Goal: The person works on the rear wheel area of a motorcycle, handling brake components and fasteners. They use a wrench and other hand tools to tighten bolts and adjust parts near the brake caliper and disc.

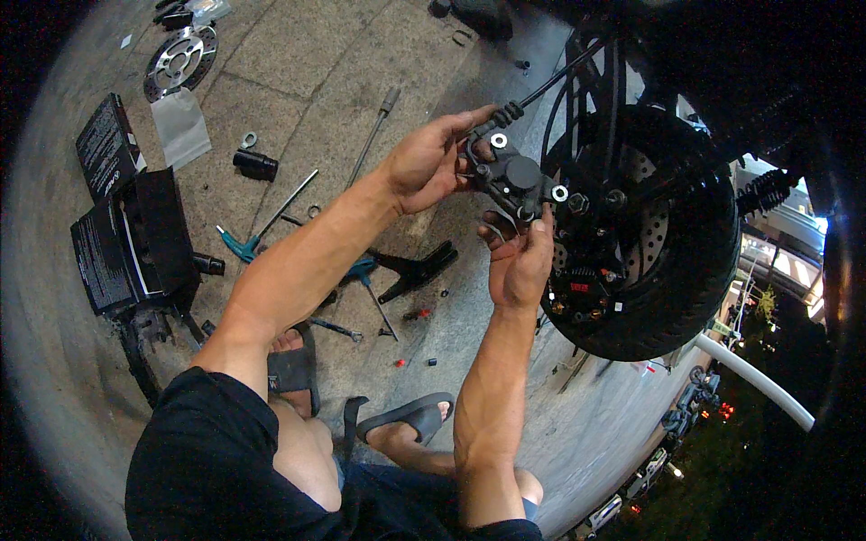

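A dark grey brake caliper (519, 178) is held up between my two hands, just left of the wheel. Two bright silver rings show on its mounting ears, and a round cap faces up. My left hand (431, 162) grips its far-left side, close to a ribbed black rubber boot (509, 113) that ends a thin cable or hose. From below, my right hand (521, 261) pinches the caliper's near-right corner, thumb on the edge. Beside the caliper stands the black-tyred wheel (667, 334) with a drilled brake disc (648, 230) and a second caliper (582, 290) bearing a red label.
On the paving lie a loose brake disc (183, 61), white paper (180, 128), a black cylinder (255, 164), a teal T-handle key (242, 247), a long rod tool (372, 137) and a black bracket-like part (419, 270). An opened black box (171, 234) stands left. My sandalled feet are below.
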`<act>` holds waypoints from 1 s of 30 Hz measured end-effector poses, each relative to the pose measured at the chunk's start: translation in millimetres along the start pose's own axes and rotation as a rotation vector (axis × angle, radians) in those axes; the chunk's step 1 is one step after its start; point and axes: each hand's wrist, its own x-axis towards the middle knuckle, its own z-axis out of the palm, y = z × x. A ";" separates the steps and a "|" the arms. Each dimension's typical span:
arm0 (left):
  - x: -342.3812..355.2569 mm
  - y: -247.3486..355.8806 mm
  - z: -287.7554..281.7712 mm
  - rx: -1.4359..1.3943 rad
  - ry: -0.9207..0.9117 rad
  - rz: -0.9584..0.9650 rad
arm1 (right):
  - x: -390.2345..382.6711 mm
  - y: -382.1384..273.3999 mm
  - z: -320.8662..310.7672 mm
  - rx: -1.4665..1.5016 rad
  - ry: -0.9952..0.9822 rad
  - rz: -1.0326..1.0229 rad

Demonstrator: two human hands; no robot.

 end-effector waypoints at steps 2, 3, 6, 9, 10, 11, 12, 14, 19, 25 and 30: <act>1.1 -0.8 -2.9 -0.008 -0.008 0.004 | -0.7 1.0 -0.6 0.009 -0.031 -0.008; 1.8 -1.1 -3.6 0.006 0.023 0.004 | -0.7 1.6 -0.9 0.008 -0.039 -0.007; 3.5 -2.0 -3.1 0.034 0.083 0.005 | 0.4 4.5 -2.2 0.029 -0.075 -0.027; 4.7 -3.4 -1.2 0.086 0.148 0.010 | 1.7 8.6 -4.0 0.019 -0.066 -0.019; 5.0 -4.0 -1.0 0.109 0.173 0.010 | 1.7 10.0 -4.8 0.002 -0.062 -0.016; 5.3 -4.6 -1.2 0.104 0.172 0.013 | 1.5 11.3 -5.5 -0.015 -0.058 -0.015; 5.6 -5.2 -1.7 0.100 0.171 0.015 | 1.1 12.5 -6.3 -0.035 -0.035 0.000; 5.7 -6.2 -3.4 0.081 0.158 0.018 | -0.1 13.9 -7.5 -0.031 -0.092 -0.027; 5.1 -6.2 -6.6 0.080 0.174 -0.001 | -0.9 15.2 -6.5 -0.090 -0.114 -0.072; 4.6 -9.3 -4.3 0.195 0.232 0.020 | 0.6 14.8 -1.9 -0.069 -0.109 -0.140; 8.2 -13.8 -7.1 0.091 0.126 0.028 | -0.1 12.5 1.8 -0.070 -0.099 -0.237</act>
